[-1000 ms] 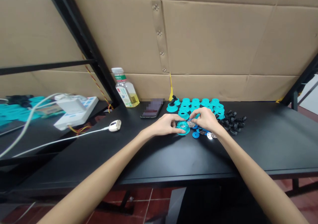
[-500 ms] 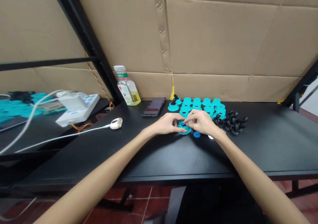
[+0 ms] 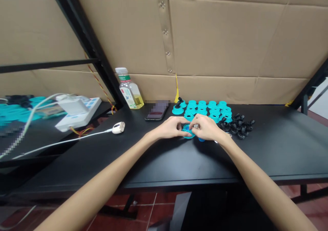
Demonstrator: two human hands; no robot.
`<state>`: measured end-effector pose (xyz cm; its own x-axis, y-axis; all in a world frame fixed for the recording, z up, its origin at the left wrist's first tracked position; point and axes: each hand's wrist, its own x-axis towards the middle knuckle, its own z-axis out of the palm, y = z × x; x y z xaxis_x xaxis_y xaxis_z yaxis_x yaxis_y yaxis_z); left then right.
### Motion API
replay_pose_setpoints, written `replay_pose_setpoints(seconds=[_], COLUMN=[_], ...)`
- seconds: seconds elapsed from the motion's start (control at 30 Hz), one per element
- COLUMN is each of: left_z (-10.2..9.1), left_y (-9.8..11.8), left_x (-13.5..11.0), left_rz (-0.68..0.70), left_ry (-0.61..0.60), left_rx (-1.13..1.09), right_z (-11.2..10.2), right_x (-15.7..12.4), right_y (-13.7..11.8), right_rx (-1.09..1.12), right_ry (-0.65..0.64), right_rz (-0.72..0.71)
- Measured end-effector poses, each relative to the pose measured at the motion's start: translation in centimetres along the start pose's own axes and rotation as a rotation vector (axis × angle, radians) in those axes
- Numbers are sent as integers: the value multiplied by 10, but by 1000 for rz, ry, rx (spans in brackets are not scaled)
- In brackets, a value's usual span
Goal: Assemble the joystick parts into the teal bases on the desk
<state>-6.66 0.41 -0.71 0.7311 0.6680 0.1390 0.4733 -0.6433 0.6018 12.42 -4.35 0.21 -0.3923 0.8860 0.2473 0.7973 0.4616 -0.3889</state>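
Two sets of fingertips meet over one teal ring point(image 3: 188, 134), which lies on the black table point(image 3: 179, 159) just in front of the rows of like teal parts point(image 3: 212, 105). The left hand point(image 3: 171, 128) pinches the ring's near rim between thumb and forefinger. The right hand point(image 3: 208, 129) has its thumb and forefinger pressed on a small silver piece point(image 3: 196, 125) held right above the ring's middle, with its other fingers curled. A blue disc point(image 3: 201, 139) peeps out from under the right palm. A heap of black parts point(image 3: 238, 125) lies just to the right of that hand. Behind the left hand lies a phone point(image 3: 155, 114), its screen blurred. Farther left stands a bottle point(image 3: 130, 91) of yellow liquid with a green and white label whose print is too small to read. A white plug point(image 3: 118, 127) on its cord and a white power strip point(image 3: 77, 116) lie to the left, and a cardboard wall point(image 3: 217, 36) stands behind everything. A second ago the right hand was off to the right among the loose silver and blue discs. Half a second ago the blue disc lay in plain view, and now the hand covers most of it.
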Motion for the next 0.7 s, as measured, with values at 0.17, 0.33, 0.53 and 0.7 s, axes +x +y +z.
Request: replay_pose_setpoints(seconds=[0.17, 0.33, 0.53, 0.7], left_z=[0, 2, 1, -1], left_y=[-1, -1, -3, -3], left_x=[-1, -2, -2, -3], left_rz=[-41, -97, -79, -82], left_ry=[6, 34, 34, 35], left_rx=[12, -59, -88, -89], right_z=[-5, -15, -20, -32], right_x=[1, 1, -1, -3], right_y=[6, 17, 21, 27], right_rx=[-16, -230, -327, -275], right_ry=[35, 99, -2, -40], right_rz=[4, 121, 162, 208])
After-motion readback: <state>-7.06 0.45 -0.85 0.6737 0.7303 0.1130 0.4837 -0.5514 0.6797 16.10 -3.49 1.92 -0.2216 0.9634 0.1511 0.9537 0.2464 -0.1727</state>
